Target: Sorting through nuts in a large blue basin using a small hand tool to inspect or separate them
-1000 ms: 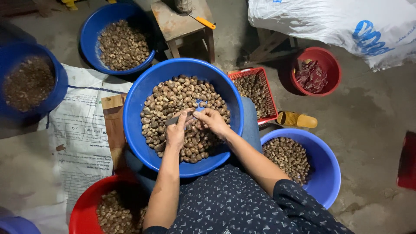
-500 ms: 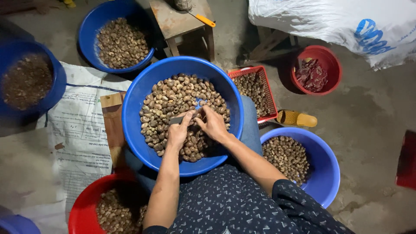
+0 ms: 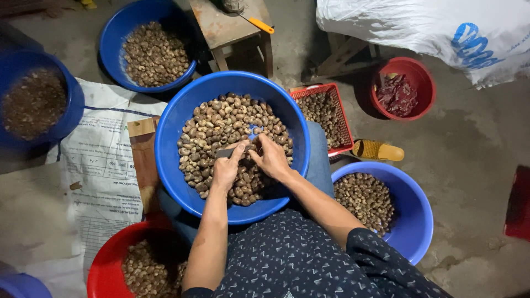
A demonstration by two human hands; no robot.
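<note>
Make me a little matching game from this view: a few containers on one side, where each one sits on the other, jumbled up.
Things:
1. large blue basin
2. red mesh basket
3. red tub of dark red pieces
4. red basin of nuts

Places:
A. bottom left, beside the person's left arm
B. on the person's lap, under both hands
C. below the white sack, upper right
D. just right of the large blue basin

Pairs: 1-B, 2-D, 3-C, 4-A

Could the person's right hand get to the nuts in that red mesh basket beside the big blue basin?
Probably yes. The right hand works over the blue basin, and the red mesh basket sits just past the basin's rim on that side, open-topped with nothing lying across it.
</note>
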